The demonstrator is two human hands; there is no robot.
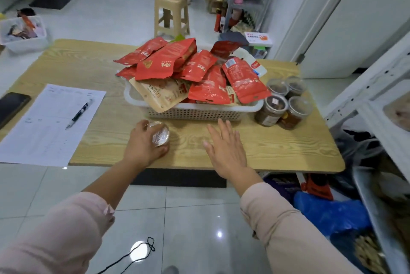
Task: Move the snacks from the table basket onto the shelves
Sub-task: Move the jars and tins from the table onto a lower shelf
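Snacks (193, 69) heap high in the white basket (195, 114), just ahead of both hands in the head view. Pouches overhang the rim, so I judge that pulling one from low down could send others sliding onto the tabletop (277, 147) or against the lidded jars (281, 105) beyond my right hand (226, 147). My left hand (144, 143) curls around a small clear jar (160, 134) standing on the tabletop, forearm stretched forward. My right hand is spread flat, palm down, fingers straight, holding nothing, near the basket's front wall. The shelves (377, 87) stand off to its right.
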